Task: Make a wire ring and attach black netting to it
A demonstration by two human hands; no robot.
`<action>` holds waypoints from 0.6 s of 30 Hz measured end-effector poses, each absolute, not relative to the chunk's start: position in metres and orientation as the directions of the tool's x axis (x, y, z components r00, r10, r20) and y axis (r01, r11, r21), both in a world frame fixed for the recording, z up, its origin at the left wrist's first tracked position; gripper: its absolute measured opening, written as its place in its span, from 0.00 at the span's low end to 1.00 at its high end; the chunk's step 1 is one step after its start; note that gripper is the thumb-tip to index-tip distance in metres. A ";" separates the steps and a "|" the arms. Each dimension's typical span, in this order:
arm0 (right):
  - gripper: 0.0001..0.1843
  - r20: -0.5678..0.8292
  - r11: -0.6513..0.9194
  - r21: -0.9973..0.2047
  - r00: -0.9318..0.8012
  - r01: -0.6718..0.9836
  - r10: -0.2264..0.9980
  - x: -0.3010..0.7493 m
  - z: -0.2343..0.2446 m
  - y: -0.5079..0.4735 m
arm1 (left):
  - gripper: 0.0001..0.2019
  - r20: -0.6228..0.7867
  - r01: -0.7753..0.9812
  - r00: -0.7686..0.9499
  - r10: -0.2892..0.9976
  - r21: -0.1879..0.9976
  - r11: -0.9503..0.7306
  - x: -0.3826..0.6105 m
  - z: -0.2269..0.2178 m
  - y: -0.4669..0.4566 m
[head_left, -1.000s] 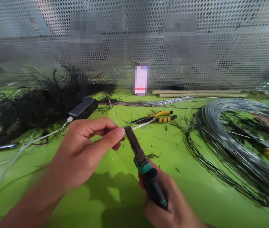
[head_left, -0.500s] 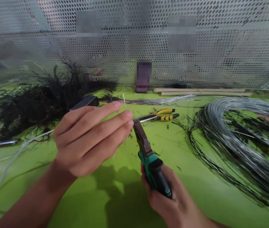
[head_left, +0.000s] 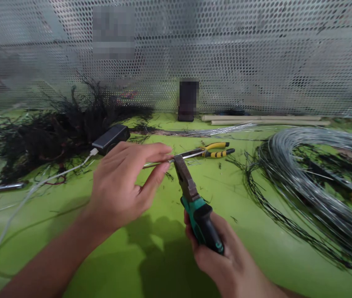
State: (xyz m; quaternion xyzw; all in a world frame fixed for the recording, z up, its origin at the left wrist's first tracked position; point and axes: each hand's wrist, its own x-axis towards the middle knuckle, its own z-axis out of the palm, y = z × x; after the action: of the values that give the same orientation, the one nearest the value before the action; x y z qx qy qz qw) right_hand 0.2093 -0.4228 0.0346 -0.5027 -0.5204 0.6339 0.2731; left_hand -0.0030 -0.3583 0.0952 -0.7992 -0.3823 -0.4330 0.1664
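My right hand (head_left: 225, 260) is wrapped round the green and black handles of a pair of pliers (head_left: 197, 207), their dark jaws pointing up and away. A thin silvery wire (head_left: 192, 155) runs across at the jaw tips and sticks out to the right. Just left of the jaws, my left hand (head_left: 123, 182) pinches this wire between thumb and fingers; its other end shows faintly beyond the fingertips. Behind the wire's right end lie yellow and black pliers (head_left: 217, 150) on the green table.
A large coil of wire (head_left: 275, 165) fills the right side, with dark twisted strands around it. Back left is a heap of black bristly strands (head_left: 48, 136), beside a power bank (head_left: 111, 138) with a white cable (head_left: 36, 186). A phone (head_left: 188, 101) leans against a perforated metal screen (head_left: 163, 54).
My left hand has turned over and lowered, its spread fingers closing into a pinch on the wire by the jaws. The right hand and its pliers have stayed almost still.
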 end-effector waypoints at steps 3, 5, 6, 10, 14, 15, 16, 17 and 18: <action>0.16 -0.335 -0.297 -0.941 -0.343 0.161 0.877 0.208 0.037 -0.422 | 0.09 0.769 0.785 0.292 0.568 0.146 -0.601 -0.002 0.097 -0.363; 0.16 -0.317 -0.285 -0.948 -0.350 0.142 0.881 0.207 0.039 -0.421 | 0.09 0.743 0.785 0.264 0.615 0.205 -0.585 -0.003 0.098 -0.364; 0.16 -0.310 -0.282 -0.951 -0.353 0.130 0.883 0.207 0.039 -0.421 | 0.10 0.733 0.781 0.255 0.631 0.228 -0.581 -0.003 0.099 -0.363; 0.18 -0.348 -0.330 -0.937 -0.348 0.111 0.871 0.208 0.038 -0.423 | 0.11 0.764 0.784 0.341 0.548 0.091 -0.614 -0.006 0.102 -0.361; 0.22 -0.414 -0.398 -0.910 -0.335 0.121 0.846 0.210 0.033 -0.426 | 0.07 0.775 0.746 0.469 0.424 -0.090 -0.660 -0.006 0.103 -0.360; 0.22 -0.411 -0.395 -0.911 -0.329 0.118 0.850 0.210 0.033 -0.426 | 0.05 0.778 0.740 0.450 0.438 -0.051 -0.670 -0.006 0.104 -0.360; 0.23 -0.406 -0.390 -0.914 -0.312 0.114 0.859 0.209 0.032 -0.427 | 0.03 0.782 0.740 0.419 0.462 0.000 -0.672 -0.005 0.104 -0.360; 0.25 -0.402 -0.387 -0.916 -0.287 0.107 0.870 0.208 0.033 -0.427 | 0.02 0.784 0.746 0.388 0.485 0.042 -0.665 -0.005 0.104 -0.360; 0.26 -0.399 -0.387 -0.917 -0.259 0.096 0.880 0.208 0.033 -0.427 | 0.03 0.780 0.758 0.367 0.507 0.066 -0.649 -0.005 0.104 -0.360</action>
State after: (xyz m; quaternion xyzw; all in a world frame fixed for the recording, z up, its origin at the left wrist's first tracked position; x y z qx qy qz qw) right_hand 0.2076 -0.4274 0.0333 -0.5273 -0.4627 0.6447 0.3037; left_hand -0.0046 -0.3603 0.1042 -0.8121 -0.3893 -0.4063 0.1542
